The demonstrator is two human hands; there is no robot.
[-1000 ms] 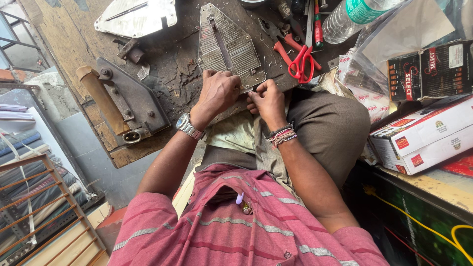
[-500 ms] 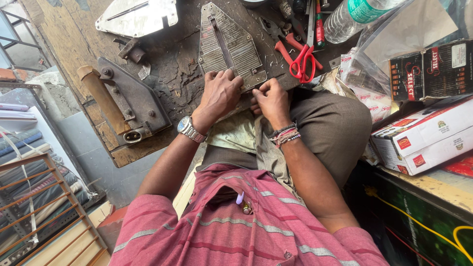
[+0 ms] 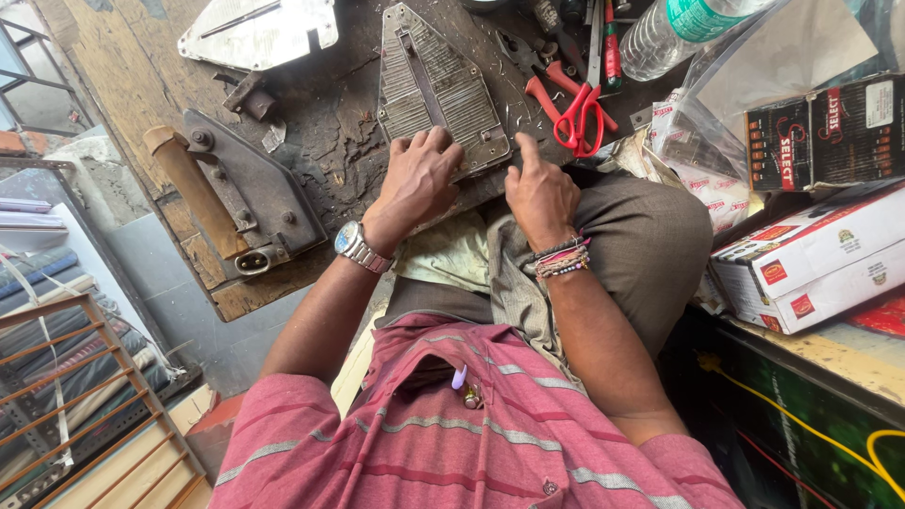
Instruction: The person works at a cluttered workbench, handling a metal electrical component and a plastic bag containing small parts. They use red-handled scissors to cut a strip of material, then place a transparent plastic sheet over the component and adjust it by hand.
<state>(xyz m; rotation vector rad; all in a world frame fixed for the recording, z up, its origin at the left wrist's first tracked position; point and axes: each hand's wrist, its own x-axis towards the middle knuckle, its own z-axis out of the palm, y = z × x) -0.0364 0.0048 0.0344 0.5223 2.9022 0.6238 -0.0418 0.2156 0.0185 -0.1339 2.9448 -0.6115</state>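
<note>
The ribbed iron soleplate [image 3: 436, 90] lies flat on the worn wooden desk [image 3: 113, 85], its pointed tip away from you and its broad end toward your lap. Your left hand [image 3: 415, 184] rests on that near end, fingers [image 3: 426, 146] spread apart and pressed flat across the ribs, clamped on nothing. Your right hand [image 3: 539, 193] sits just beside the soleplate's near right corner; its index finger points out onto the desk next to the plate, the other fingers curled in, holding nothing. Just beyond that hand lie red-handled scissors [image 3: 580, 118], with a plastic water bottle [image 3: 683, 28] farther off. To the left of the soleplate rests an iron body with a wooden handle [image 3: 231, 203], and a shiny metal plate [image 3: 259, 28] lies beyond it.
</note>
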